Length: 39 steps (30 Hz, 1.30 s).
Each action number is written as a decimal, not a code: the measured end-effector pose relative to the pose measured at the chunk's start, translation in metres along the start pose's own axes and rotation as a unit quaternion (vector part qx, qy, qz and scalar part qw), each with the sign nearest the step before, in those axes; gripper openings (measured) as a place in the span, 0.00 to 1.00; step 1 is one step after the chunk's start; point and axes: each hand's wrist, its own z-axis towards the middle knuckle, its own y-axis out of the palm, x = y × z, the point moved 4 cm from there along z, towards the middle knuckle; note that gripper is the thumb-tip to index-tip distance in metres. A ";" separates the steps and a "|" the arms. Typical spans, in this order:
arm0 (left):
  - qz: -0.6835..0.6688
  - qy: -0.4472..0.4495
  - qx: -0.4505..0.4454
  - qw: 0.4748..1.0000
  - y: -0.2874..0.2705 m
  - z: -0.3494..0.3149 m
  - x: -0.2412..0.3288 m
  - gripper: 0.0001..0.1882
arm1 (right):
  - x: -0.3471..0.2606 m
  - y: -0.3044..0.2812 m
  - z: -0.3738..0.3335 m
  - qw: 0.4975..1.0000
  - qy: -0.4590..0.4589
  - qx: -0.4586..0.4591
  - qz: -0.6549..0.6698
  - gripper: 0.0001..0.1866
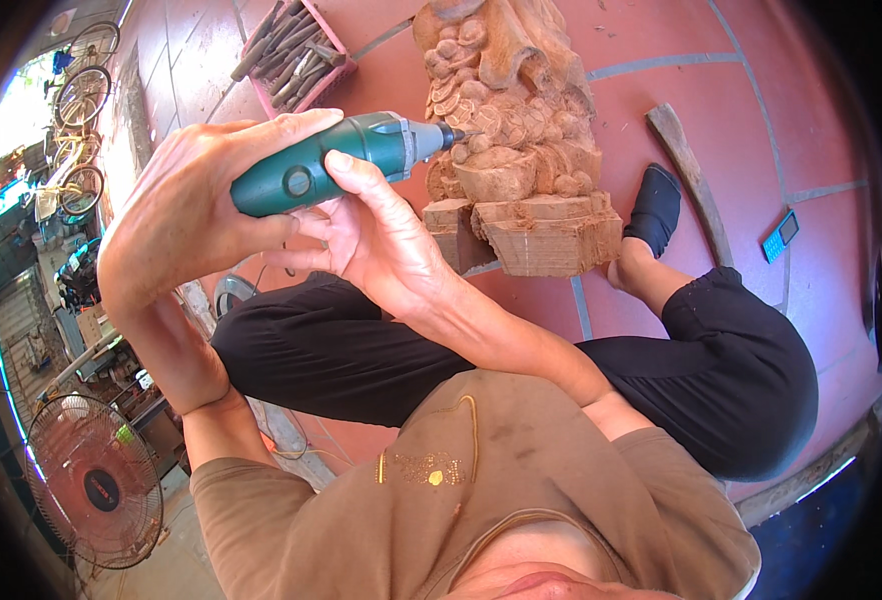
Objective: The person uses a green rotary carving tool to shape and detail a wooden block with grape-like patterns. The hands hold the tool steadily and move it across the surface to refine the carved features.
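Both hands are on a green rotary tool [306, 165] with a grey nose, held nearly level in front of my chest. My left hand [176, 195] wraps round its rear end, wrist sharply bent. With its thumb laid along the side and fingers curled underneath, my right hand [396, 230] steadies the body near the front. The tool's thin bit points right, at the left side of a brown wood carving [511, 170] covered in rounded beads and coin shapes. Whether the bit touches the wood I cannot tell. The carving stands on a blocky, rough-cut base.
A pink crate [345, 72] of dark-handled carving tools [291, 50] sits at the far left. My socked foot [653, 205], a curved wood strip [689, 180] and a keypad phone [780, 236] are right of the carving. A fan [96, 480] stands lower left; bicycles [81, 110] are beyond.
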 end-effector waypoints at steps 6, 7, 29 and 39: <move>-0.007 -0.017 -0.001 1.000 -0.001 0.002 0.001 0.35 | -0.003 0.005 -0.001 1.000 -0.001 -0.001 -0.006 0.25; -0.004 -0.014 0.003 1.000 -0.001 0.001 0.001 0.35 | -0.003 0.005 0.000 1.000 -0.001 -0.002 -0.008 0.25; 0.011 -0.009 0.007 1.000 -0.002 -0.001 0.000 0.35 | -0.002 0.002 0.002 0.999 0.008 -0.003 -0.035 0.26; 0.021 -0.009 0.019 1.000 -0.001 0.000 0.002 0.35 | -0.003 -0.001 0.003 0.999 0.007 -0.011 -0.036 0.26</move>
